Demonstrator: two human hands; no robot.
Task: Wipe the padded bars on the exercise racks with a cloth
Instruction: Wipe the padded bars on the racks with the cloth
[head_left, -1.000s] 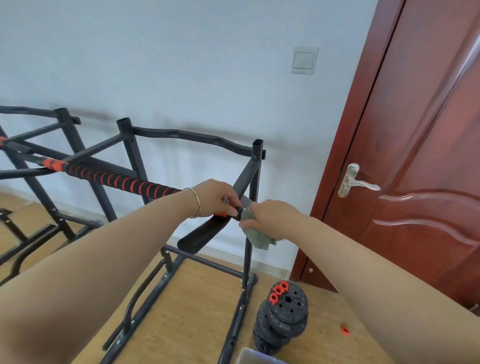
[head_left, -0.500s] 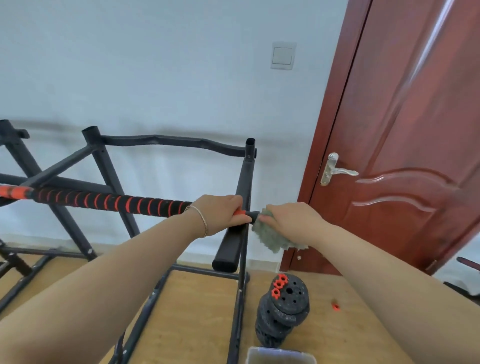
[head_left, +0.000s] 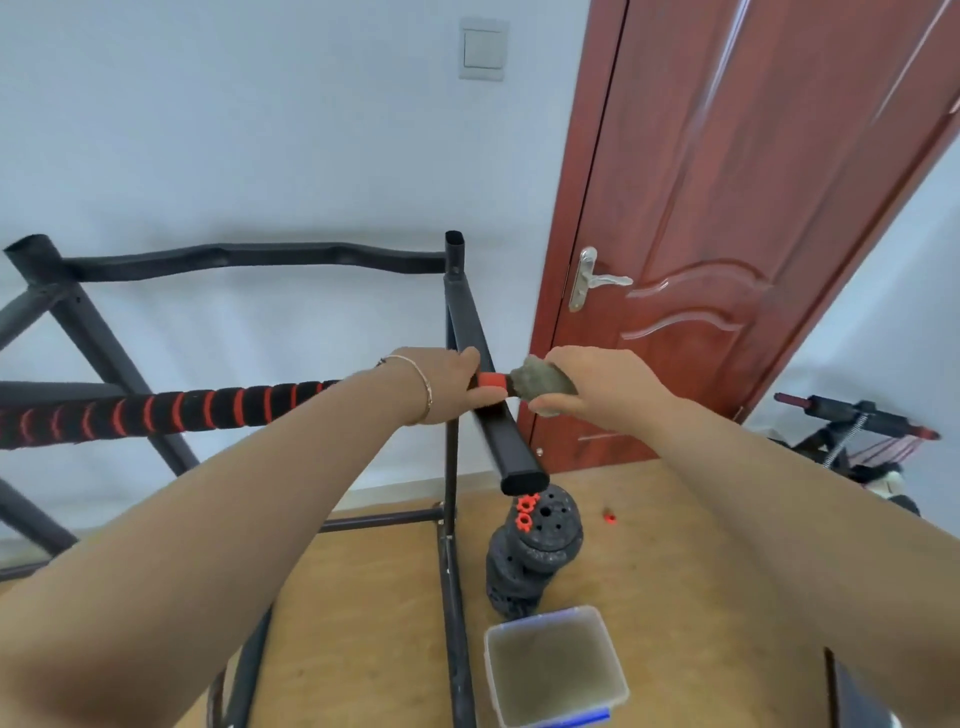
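Observation:
A padded bar (head_left: 171, 410) with black and red stripes runs from the left edge to the middle, ending in a red tip (head_left: 491, 381). My left hand (head_left: 447, 382) grips the bar just before that tip. My right hand (head_left: 592, 387) holds a bunched grey-green cloth (head_left: 537, 384) against the bar's right end. The black rack (head_left: 453, 322) stands behind, with a wavy padded top bar (head_left: 249, 257) along the wall and a slanted black bar (head_left: 511, 447) under my hands.
A stack of black weight plates (head_left: 535, 551) with red nuts sits on the wooden floor, a clear plastic tub (head_left: 553, 667) of murky water in front of it. A red-brown door (head_left: 727, 234) stands to the right. More exercise gear (head_left: 857, 415) lies at far right.
The view has swung right and down, bringing the tub and the gear at right into sight. My right hand has bunched the cloth tighter at the bar's end, leaving the red tip exposed.

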